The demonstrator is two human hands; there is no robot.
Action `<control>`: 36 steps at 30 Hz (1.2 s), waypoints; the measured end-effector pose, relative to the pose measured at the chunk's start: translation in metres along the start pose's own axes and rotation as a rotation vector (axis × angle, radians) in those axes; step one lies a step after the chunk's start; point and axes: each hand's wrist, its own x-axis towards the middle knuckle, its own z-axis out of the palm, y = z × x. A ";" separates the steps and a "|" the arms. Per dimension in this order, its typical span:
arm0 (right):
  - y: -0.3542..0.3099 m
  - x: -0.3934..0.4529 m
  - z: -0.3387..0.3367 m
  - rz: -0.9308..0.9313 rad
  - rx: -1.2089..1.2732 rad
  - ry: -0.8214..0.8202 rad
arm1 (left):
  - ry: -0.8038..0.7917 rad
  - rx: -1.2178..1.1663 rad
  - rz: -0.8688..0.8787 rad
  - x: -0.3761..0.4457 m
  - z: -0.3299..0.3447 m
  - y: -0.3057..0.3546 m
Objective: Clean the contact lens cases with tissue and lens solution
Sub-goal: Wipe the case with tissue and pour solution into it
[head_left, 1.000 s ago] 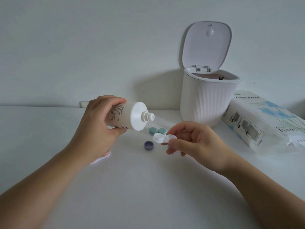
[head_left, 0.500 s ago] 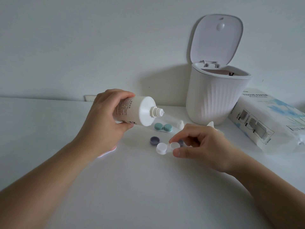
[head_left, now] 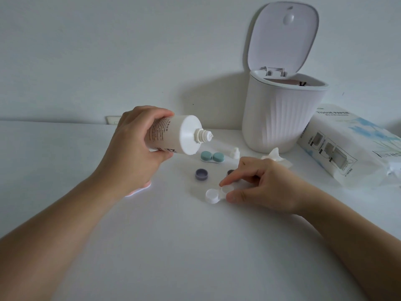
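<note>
Left of the frame's centre we see the left hand (head_left: pixel 132 146) with its fingers and thumb wrapped round a white lens solution bottle (head_left: pixel 173 135), which lies tilted almost flat above the table, its uncapped nozzle pointing toward the right. Lower and right of centre, the right hand (head_left: pixel 262 187) rests on the white table (head_left: pixel 195 257), pinching the far well of a white contact lens case (head_left: pixel 219 193) between forefinger and thumb; the other fingers are curled loosely under. The case sits on the table with both wells uncovered, below and right of the nozzle and apart from it. Just above it lies a purple cap (head_left: pixel 201 174), and a second dark cap (head_left: pixel 230 172) peeks out behind the forefinger. Further up sits a green-capped lens case (head_left: pixel 212 157), with the bottle's small white cap (head_left: pixel 234 152) to its right. A crumpled tissue (head_left: pixel 275 156) lies behind the right hand. In the upper right stands a white ribbed bin (head_left: pixel 280 118) with its lid raised, and a tissue pack (head_left: pixel 347 144) lies at the right edge.
</note>
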 end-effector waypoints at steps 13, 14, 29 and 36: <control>0.005 -0.001 0.000 0.016 -0.080 -0.035 | -0.009 0.011 0.008 0.000 0.001 -0.002; 0.005 -0.001 0.000 0.019 -0.074 -0.030 | -0.010 0.013 0.008 0.000 0.001 -0.002; -0.002 -0.001 -0.002 0.046 -0.017 -0.041 | -0.027 0.008 0.026 0.001 0.002 -0.003; -0.002 0.000 0.001 0.044 0.002 -0.019 | -0.033 -0.006 0.021 0.001 0.002 -0.003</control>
